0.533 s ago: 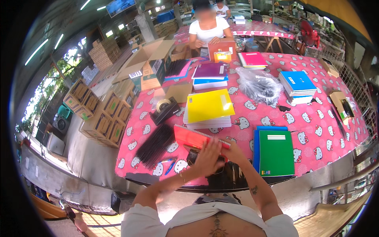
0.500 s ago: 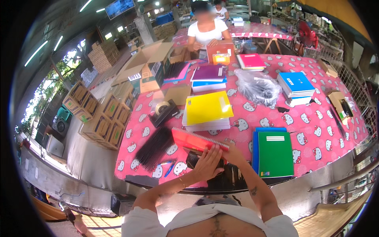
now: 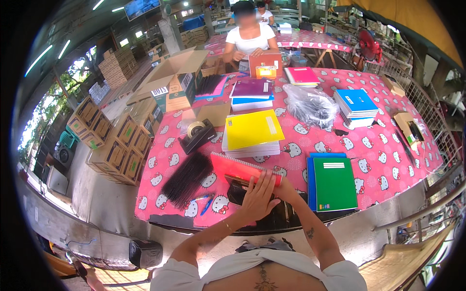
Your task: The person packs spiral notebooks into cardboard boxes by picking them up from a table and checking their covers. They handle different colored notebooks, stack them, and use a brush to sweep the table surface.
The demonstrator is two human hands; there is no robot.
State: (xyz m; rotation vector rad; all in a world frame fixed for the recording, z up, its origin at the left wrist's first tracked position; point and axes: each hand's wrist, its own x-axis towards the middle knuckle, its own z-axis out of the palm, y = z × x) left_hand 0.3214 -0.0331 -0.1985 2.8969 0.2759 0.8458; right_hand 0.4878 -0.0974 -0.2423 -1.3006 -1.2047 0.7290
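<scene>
A red spiral notebook (image 3: 235,167) is tilted over a dark object (image 3: 238,190) at the table's near edge, its coil along the upper edge. My left hand (image 3: 260,196) lies against the notebook's right part, fingers stretched and close together, thumb apart. Just behind it, my right hand (image 3: 285,190) grips the right end; its fingers are partly hidden. To the left lies a bundle of black plastic binding coils (image 3: 187,179), with pens (image 3: 206,204) nearby. A stack of yellow spiral notebooks (image 3: 252,130) sits beyond, and green (image 3: 335,184) and blue (image 3: 311,182) notebooks lie to the right.
A black tape dispenser (image 3: 198,137) stands left of the yellow stack. Farther back are purple-topped notebooks (image 3: 250,88), crumpled clear plastic (image 3: 310,106), a blue stack (image 3: 357,103) and an open carton (image 3: 177,80). Across the table a person (image 3: 250,41) holds a brown notebook (image 3: 264,63).
My left hand has shifted slightly up and right along the red notebook, which stays nearly in place. The whole view has drifted a little to the left.
</scene>
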